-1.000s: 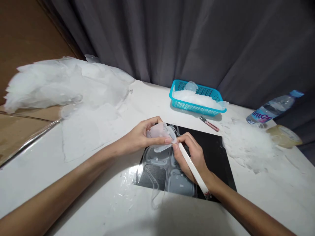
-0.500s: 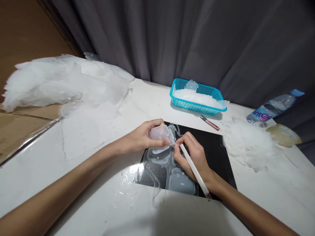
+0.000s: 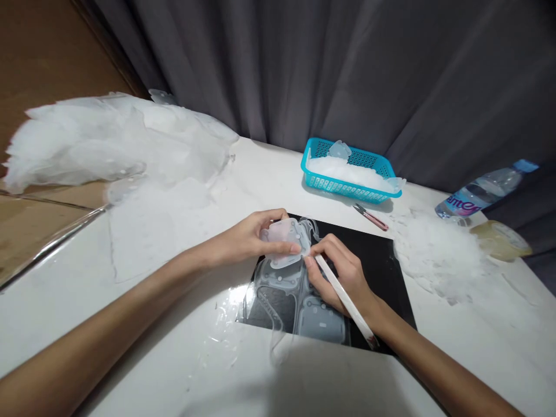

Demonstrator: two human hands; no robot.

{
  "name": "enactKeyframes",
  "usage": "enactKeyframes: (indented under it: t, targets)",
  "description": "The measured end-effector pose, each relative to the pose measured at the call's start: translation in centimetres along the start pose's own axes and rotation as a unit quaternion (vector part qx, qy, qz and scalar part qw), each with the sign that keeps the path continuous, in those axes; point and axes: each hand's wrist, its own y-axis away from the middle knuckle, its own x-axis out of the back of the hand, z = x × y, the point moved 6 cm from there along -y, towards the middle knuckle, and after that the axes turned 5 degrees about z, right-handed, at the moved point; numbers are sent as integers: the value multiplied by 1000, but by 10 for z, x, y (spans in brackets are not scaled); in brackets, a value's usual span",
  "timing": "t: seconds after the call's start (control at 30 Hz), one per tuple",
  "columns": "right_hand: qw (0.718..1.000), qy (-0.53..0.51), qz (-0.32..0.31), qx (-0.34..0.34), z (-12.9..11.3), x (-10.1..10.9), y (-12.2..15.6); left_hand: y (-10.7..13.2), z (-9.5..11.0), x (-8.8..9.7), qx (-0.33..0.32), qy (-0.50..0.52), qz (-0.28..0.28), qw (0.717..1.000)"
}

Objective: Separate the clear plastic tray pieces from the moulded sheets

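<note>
l hand (image 3: 254,236) pinching translucent pc (image 3: 289,231); r hand (image 3: 348,272) gripping white stick (image 3: 347,302) (over blk sheet (image 3: 379,263))

There are two bare hands, one left hand (image 3: 267,240) and one right hand (image 3: 341,275), one slim white stick-like tool (image 3: 347,298), one black mat (image 3: 380,260), one turquoise basket (image 3: 339,186), one pair of thread snips (image 3: 370,217), one plastic bottle (image 3: 464,200), one tape roll (image 3: 499,240) and two whitish heaps, one large pile (image 3: 108,139) and one smaller mound (image 3: 443,255). The overlapping translucent plastic pieces (image 3: 282,230) cannot be counted.
</note>
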Motion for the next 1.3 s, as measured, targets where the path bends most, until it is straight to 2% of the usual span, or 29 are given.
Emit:
enactKeyframes:
  t: [0.13,0.3,0.37,0.47,0.57,0.63,0.77,0.9,1.07,1.3]
  targets:
    - [996,-24,54,-61,10,7,-2,-1,0,-2,-12,31,1,999]
    - [991,-46,63,-112,17,8,-3,1,3,-4,-21,11,7,1000]
    - [988,-44,85,-122,19,10,-3,2,3,-3,-26,-5,5,1000]
    - [989,-36,87,-115,21,10,-3,3,0,-3,-29,-25,-3,999]
    - [996,-32,16,-76,18,2,-5,2,-3,-4,-32,-40,-7,999]
    - [998,-23,-8,-54,16,-1,-5,1,-4,-5,-29,-47,-3,998]
    - [999,-1,0,-45,14,-1,-5,0,-5,-5,-16,-41,28,999]
    - [999,8,5,-40,12,0,-4,0,-7,-7,-1,-46,32,998]
    - [997,-28,38,-55,14,5,-4,-2,-6,-6,-28,-19,66,997]
    - [995,-56,29,-72,15,4,-4,-1,-6,-11,-26,-16,48,998]
